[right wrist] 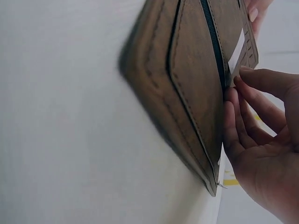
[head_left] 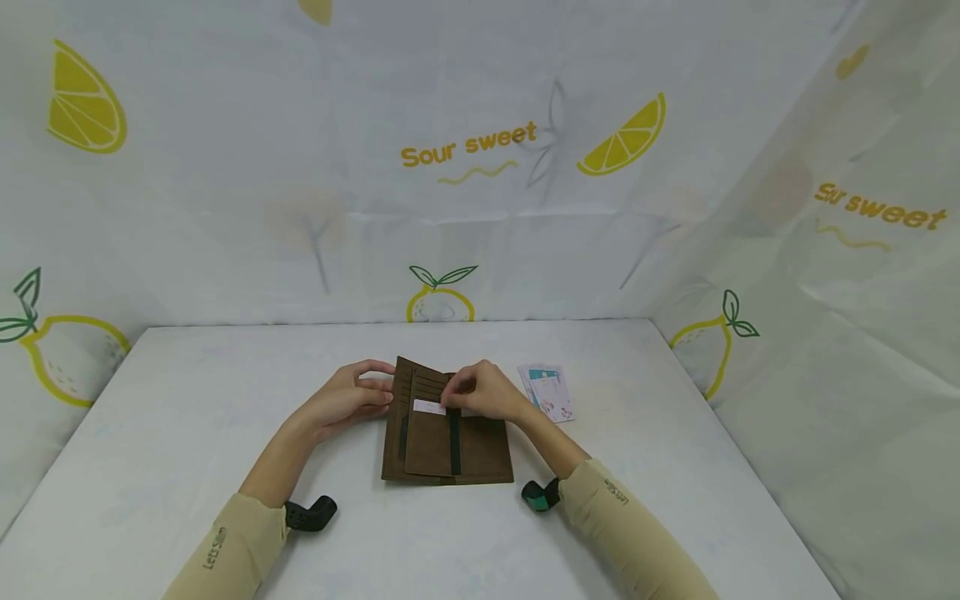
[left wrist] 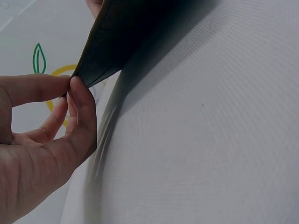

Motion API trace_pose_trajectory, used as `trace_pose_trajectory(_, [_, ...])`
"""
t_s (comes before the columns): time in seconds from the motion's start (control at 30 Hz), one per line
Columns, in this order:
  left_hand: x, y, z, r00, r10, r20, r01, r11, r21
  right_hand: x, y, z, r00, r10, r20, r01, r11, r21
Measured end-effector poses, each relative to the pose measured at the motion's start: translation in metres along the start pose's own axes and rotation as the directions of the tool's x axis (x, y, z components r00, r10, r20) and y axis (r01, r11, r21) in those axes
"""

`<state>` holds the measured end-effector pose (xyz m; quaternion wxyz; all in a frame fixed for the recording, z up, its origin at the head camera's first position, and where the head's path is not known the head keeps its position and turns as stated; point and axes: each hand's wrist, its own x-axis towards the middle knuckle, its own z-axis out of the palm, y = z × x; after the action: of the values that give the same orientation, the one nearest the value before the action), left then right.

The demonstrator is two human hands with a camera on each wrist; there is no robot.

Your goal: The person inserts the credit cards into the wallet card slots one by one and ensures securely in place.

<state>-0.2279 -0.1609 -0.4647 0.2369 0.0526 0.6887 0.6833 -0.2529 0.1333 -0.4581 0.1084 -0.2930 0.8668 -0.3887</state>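
Nearest, two tan sleeves are shown by the head view alone, each with a black mount at the wrist, at eight and four o'clock from the wallet. Between them, at six o'clock, white table is seen up to the wallet's near edge; more of it is stretched out at nine and three. The wallet is spread open mid-table, its left cover tilted up. By the left wrist view only that cover's dark outer side is given, with its lifted edge and the table beneath.

At ten o'clock, that edge is pinched by the left hand between thumb and finger, the other fingers being bent. At one o'clock, thumb and forefinger of the right hand are brought together at the end of a white card, which appears pinched; its pocket and the wallet's stitching are best shown by the right wrist view. Past that hand, toward two o'clock, a stack of printed cards is seen. Farthest, at twelve, the table's edge is met by lemon-print cloth.
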Motion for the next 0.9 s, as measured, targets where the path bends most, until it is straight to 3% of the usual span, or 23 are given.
trace_pose_trajectory(0.6, [-0.001, -0.001, -0.001, 1.0, 0.003, 0.01, -0.003, 1.0, -0.011, -0.032, 0.024, -0.04, 0.988, 0.102, -0.118, -0.092, 0.992, 0.088])
trace_pose_trajectory(0.9, [-0.001, 0.001, 0.0, 1.0, 0.015, 0.025, -0.014, 1.0, -0.023, -0.057, 0.041, -0.066, 0.973, 0.169, -0.158, -0.166, 0.986, 0.03])
